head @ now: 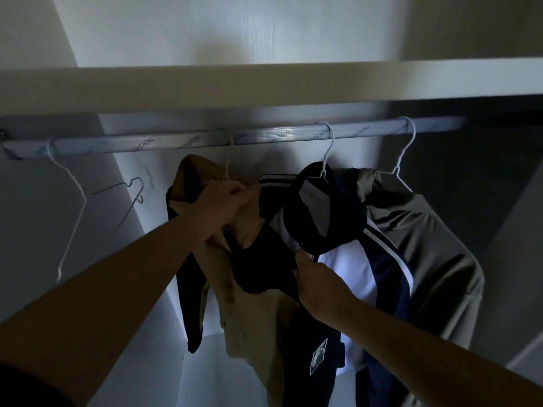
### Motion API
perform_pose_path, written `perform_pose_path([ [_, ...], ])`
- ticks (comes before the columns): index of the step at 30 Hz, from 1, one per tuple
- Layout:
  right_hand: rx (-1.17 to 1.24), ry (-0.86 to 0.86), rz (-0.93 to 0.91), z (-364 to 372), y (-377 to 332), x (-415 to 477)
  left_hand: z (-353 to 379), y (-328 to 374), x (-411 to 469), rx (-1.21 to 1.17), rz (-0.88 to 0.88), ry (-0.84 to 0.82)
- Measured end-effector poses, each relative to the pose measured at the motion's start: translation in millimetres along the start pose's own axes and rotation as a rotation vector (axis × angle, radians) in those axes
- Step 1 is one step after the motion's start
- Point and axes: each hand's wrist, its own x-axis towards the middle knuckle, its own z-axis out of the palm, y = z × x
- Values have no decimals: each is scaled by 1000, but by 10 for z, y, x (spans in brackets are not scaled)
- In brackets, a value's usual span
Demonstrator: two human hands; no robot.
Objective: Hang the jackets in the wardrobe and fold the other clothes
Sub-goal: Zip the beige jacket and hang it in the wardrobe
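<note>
At far left on the wardrobe rail (pixel 205 139), we see an empty white hanger (pixel 73 207) dangling tilted. Next along, the tan and black jacket (pixel 255 318) hangs from a white hook on the rail, its sleeve drooping. Our left hand (pixel 223 201) has its fingers curled tight round the bunched collar just under that hook. Lower and to the right, our right hand (pixel 320 283) pinches what seems to be the jacket's black front edge, though the dim light blurs the seam. Just beside it, touching, hangs a navy and white jacket (pixel 352 259), and beyond that a grey jacket (pixel 435 245), each on its own hanger.
</note>
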Motion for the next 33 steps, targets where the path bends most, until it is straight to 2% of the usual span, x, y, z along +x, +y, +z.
perform_pose_path([
  [2, 15, 2, -48, 25, -1, -43, -29, 50, 35, -219, -95, 77],
  [3, 55, -16, -66, 35, 1, -79, -32, 62, 37, -230, -134, 87],
  [5, 101, -101, -94, 70, 30, -164, -8, 21, 54, -82, -146, 59],
  [8, 80, -228, -136, 151, 98, -294, 18, -15, 59, 84, -66, 40],
  [12, -46, -262, -189, 310, 63, -365, 52, -39, 35, 188, -3, 53],
  [15, -95, -272, -136, 363, 11, -345, 77, -88, -33, 259, 75, 106],
  [18, 8, -312, -77, 253, -34, -256, 48, -169, -128, 226, 191, 180],
  [20, 193, -248, -25, 127, -139, -148, 13, -254, -176, 181, 257, 239],
  [22, 342, -118, 13, 44, -320, 43, -35, -363, -192, 156, 250, 359],
  [25, 312, 73, 38, 8, -613, 467, -192, -559, -99, 150, 102, 476],
  [29, 151, 129, 52, -88, -644, 795, -405, -761, 104, 115, -98, 427],
  [33, 363, 116, -7, -210, -298, 923, -456, -729, 340, 54, -169, 347],
])
